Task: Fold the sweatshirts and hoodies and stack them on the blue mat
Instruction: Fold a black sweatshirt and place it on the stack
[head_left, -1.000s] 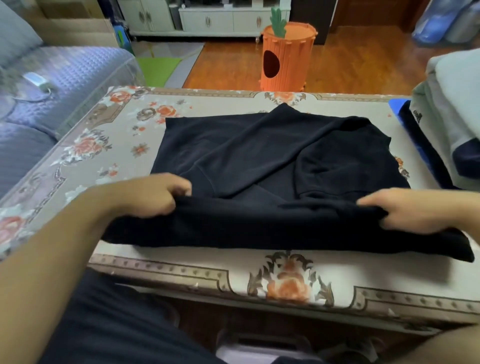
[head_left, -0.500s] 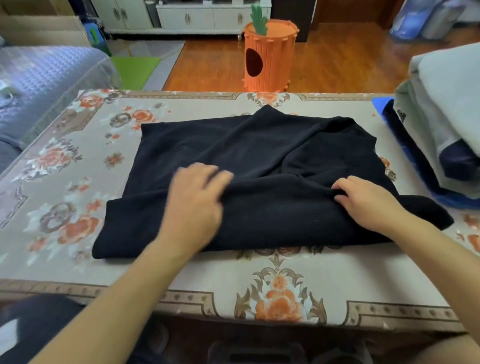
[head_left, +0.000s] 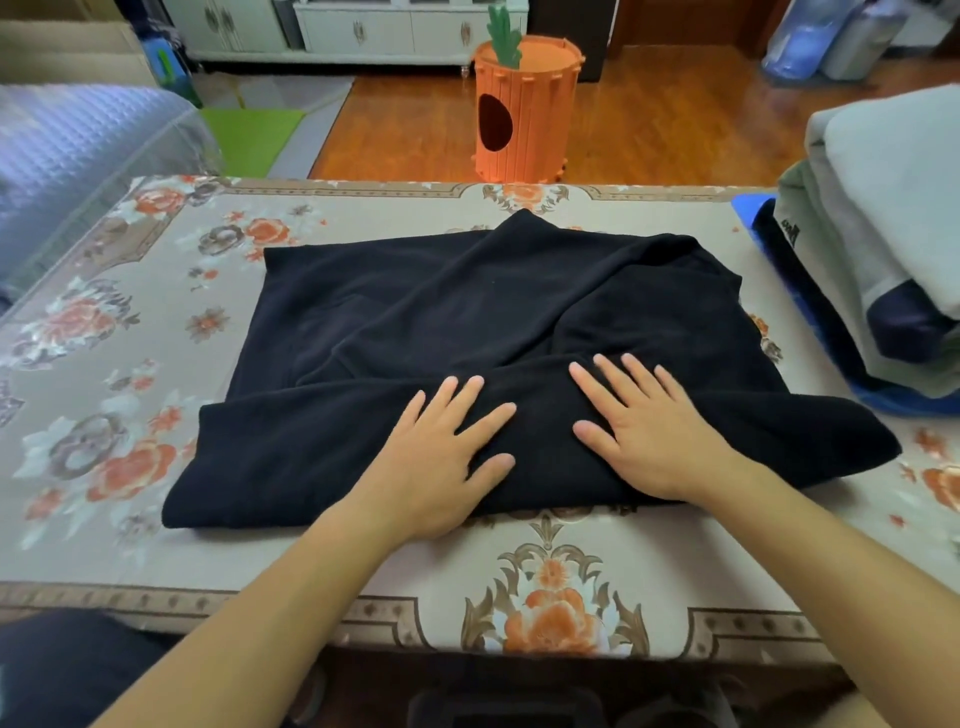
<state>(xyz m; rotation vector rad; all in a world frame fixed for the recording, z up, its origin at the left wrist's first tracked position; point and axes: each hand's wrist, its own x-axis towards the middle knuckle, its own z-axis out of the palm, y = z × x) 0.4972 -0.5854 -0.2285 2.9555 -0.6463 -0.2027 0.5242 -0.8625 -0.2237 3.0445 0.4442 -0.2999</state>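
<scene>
A black sweatshirt (head_left: 467, 332) lies partly folded in the middle of the floral table (head_left: 130, 322), its near hem turned up over the body. My left hand (head_left: 441, 457) lies flat with spread fingers on the folded near part. My right hand (head_left: 649, 436) presses flat beside it, also with straight fingers. At the right edge a stack of folded garments (head_left: 883, 234) in grey, pale green, navy and black rests on the blue mat (head_left: 914, 402).
An orange carrot-shaped bin (head_left: 524, 109) stands on the wooden floor beyond the table. A blue-grey sofa (head_left: 78, 156) sits at the left. White cabinets (head_left: 374, 26) line the far wall. My dark-clothed lap shows below the table's near edge.
Both hands let go of the hem they had carried forward over the sweatshirt and now lie flat, close together, on the fold.
</scene>
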